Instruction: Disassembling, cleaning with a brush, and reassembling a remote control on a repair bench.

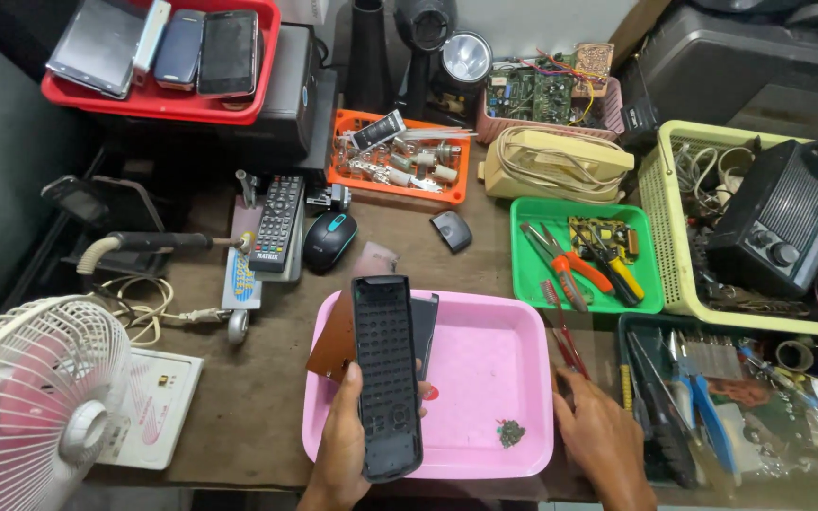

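My left hand (341, 452) grips a long black remote-control shell (386, 374), held upright over the left side of a pink plastic tray (504, 378). Behind the shell, still in that hand, I see a brown circuit board (333, 343) and a dark flat piece (424, 317). A small dark clump of debris (510, 433) lies in the tray's front right corner. My right hand (603, 440) rests just right of the tray, its fingers touching a thin red-handled tool (565, 331) lying along the tray's edge. Whether it grips the tool I cannot tell.
A green tray (534, 284) holds pliers and cutters. An orange tray (400, 161) of parts, a computer mouse (329, 240), a second remote (277, 223), a soldering iron (158, 242) and a white fan (35, 393) are on the left. A yellow basket (660, 218) and a tool tray (693, 397) stand right.
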